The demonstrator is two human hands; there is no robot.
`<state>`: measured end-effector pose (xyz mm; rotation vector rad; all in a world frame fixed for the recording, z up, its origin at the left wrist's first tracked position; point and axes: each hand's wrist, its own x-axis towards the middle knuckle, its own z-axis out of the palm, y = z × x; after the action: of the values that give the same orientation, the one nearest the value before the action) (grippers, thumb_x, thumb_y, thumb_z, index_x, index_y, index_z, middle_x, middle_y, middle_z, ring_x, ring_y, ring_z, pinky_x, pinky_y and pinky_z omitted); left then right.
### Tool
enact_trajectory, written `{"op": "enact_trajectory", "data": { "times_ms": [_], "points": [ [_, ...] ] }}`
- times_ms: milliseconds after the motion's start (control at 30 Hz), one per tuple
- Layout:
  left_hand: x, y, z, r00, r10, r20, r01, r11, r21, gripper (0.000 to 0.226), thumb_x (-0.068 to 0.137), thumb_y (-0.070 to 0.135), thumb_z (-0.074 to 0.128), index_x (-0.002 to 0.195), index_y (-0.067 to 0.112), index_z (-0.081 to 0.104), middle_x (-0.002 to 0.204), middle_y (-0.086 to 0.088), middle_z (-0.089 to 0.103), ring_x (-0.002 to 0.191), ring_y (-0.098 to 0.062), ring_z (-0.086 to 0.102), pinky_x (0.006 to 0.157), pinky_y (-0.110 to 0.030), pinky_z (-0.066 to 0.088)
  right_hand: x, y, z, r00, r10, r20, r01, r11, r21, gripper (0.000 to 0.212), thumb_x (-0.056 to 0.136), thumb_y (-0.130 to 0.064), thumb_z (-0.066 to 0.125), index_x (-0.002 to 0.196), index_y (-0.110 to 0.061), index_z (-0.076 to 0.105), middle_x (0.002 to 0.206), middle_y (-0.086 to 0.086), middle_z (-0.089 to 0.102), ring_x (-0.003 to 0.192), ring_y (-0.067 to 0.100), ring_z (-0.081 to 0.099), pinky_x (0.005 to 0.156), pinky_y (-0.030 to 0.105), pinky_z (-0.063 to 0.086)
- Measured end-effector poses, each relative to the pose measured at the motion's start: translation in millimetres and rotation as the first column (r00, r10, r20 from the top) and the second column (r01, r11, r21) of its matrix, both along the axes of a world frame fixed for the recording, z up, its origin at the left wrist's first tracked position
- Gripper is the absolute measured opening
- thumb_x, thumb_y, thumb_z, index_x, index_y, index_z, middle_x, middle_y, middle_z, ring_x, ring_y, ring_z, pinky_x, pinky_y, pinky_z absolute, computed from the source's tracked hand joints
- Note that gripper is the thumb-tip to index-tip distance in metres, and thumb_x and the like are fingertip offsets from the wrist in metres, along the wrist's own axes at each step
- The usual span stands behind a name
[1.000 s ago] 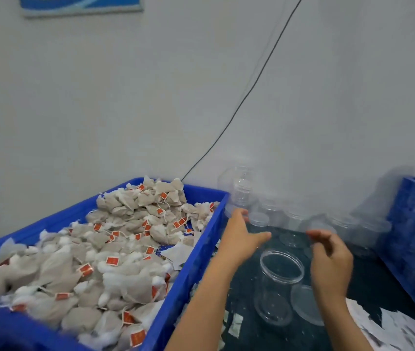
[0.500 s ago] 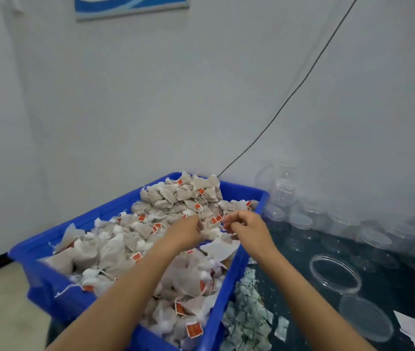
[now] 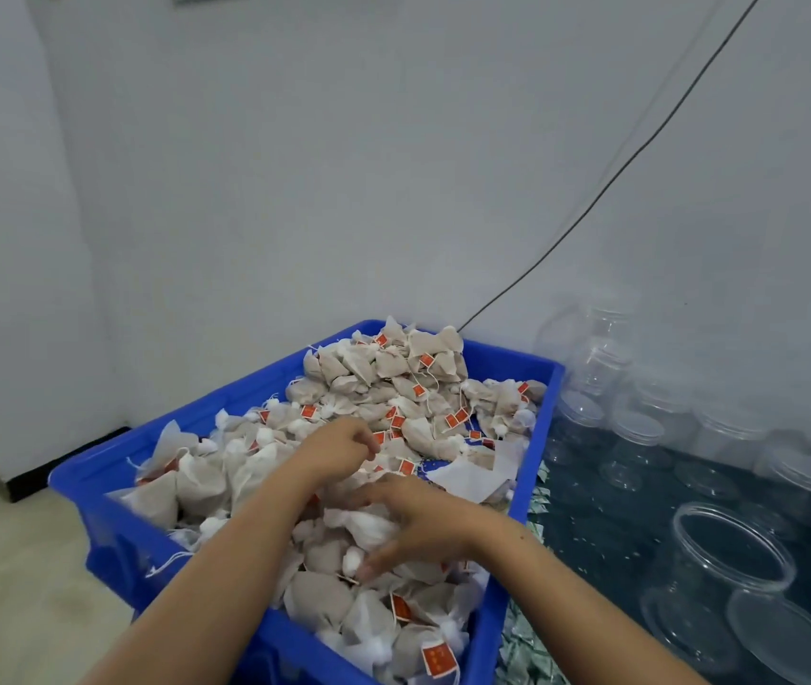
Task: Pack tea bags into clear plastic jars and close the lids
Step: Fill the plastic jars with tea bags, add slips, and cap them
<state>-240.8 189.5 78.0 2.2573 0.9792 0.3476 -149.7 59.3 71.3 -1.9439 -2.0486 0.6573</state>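
Note:
A blue crate (image 3: pixel 539 437) holds a heap of beige tea bags (image 3: pixel 393 373) with red tags. Both of my hands are inside it. My left hand (image 3: pixel 339 449) is near the middle of the heap, its fingers curled down round tea bags. My right hand (image 3: pixel 416 519) lies nearer to me, blurred, with spread fingers pressing on white-wrapped bags. An open clear plastic jar (image 3: pixel 680 580) stands on the dark table to the right of the crate, and its loose lid (image 3: pixel 789 640) lies in front of it.
Several lidded clear jars (image 3: pixel 636 437) are lined up along the white wall behind the open jar. Small paper packets (image 3: pixel 527 650) lie scattered beside the crate's right wall. A black cable (image 3: pixel 591 200) runs up the wall. Pale floor shows on the left.
Both hands left the open jar and moved left into the crate. Since half a second ago the right hand has drawn nearer to me and spread over the bags.

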Motion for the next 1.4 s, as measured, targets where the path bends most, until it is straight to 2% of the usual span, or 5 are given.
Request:
{"op": "enact_trajectory", "data": {
  "times_ms": [233, 667, 933, 1133, 1400],
  "points": [
    [-8.5, 12.3, -2.9, 0.985, 0.168, 0.023, -0.164, 0.979, -0.123, 0.021, 0.095, 0.002, 0.046, 0.093, 0.012, 0.064, 0.11, -0.006, 0.068, 0.11, -0.019, 0.06, 0.101, -0.035, 0.044, 1.9, 3.2, -6.0, 0.962, -0.151, -0.229, 0.18, 0.977, 0.113, 0.023, 0.089, -0.024, 0.065, 0.106, -0.008, 0.063, 0.108, 0.005, 0.063, 0.093, 0.017, 0.057, 0.082, 0.029, 0.046],
    [-21.8, -3.4, 0.3, 0.957, 0.138, -0.257, -0.108, 0.986, 0.128, 0.037, 0.074, 0.021, 0.081, 0.106, 0.022, 0.063, 0.115, 0.001, 0.06, 0.095, -0.014, 0.059, 0.08, -0.025, 0.053, 14.7, -0.7, 2.8, 0.353, -0.215, -0.911, 0.737, 0.664, 0.129, 0.021, 0.1, -0.017, 0.046, 0.105, -0.031, 0.061, 0.089, -0.006, 0.067, 0.082, 0.011, 0.063, 0.074, 0.026, 0.053],
    [-9.5, -20.3, 5.9, 0.955, -0.016, 0.295, -0.009, 0.996, 0.083, 0.038, 0.069, 0.014, 0.084, 0.085, 0.037, 0.058, 0.094, 0.009, 0.061, 0.082, -0.009, 0.061, 0.057, -0.017, 0.052, 3.2, -2.8, 1.7, 0.551, -0.062, -0.832, 0.465, 0.851, 0.245, 0.017, 0.097, -0.021, 0.052, 0.105, -0.031, 0.064, 0.116, 0.002, 0.063, 0.103, 0.011, 0.063, 0.09, 0.028, 0.052],
    [-6.6, -29.6, 8.3, 0.851, -0.104, 0.514, 0.247, 0.944, -0.218, 0.067, 0.073, -0.005, 0.077, 0.126, 0.025, 0.048, 0.11, 0.0, 0.058, 0.092, -0.015, 0.066, 0.064, -0.019, 0.054, 7.9, -0.6, -1.3, 0.53, -0.076, -0.845, 0.481, 0.847, 0.225, 0.03, 0.099, -0.009, 0.046, 0.102, -0.03, 0.068, 0.092, -0.013, 0.074, 0.087, 0.004, 0.069, 0.067, 0.018, 0.054],
    [-5.8, -22.3, -12.4, 0.935, -0.337, -0.107, 0.344, 0.937, 0.059, 0.035, 0.079, 0.034, 0.077, 0.109, 0.032, 0.06, 0.111, 0.016, 0.057, 0.1, -0.001, 0.055, 0.084, -0.023, 0.051, 25.1, 1.8, -10.0, 0.459, -0.407, -0.79, 0.873, 0.371, 0.316, 0.024, 0.101, -0.018, 0.038, 0.115, -0.024, 0.057, 0.101, -0.006, 0.062, 0.094, 0.013, 0.06, 0.079, 0.034, 0.053]
  ]
}}
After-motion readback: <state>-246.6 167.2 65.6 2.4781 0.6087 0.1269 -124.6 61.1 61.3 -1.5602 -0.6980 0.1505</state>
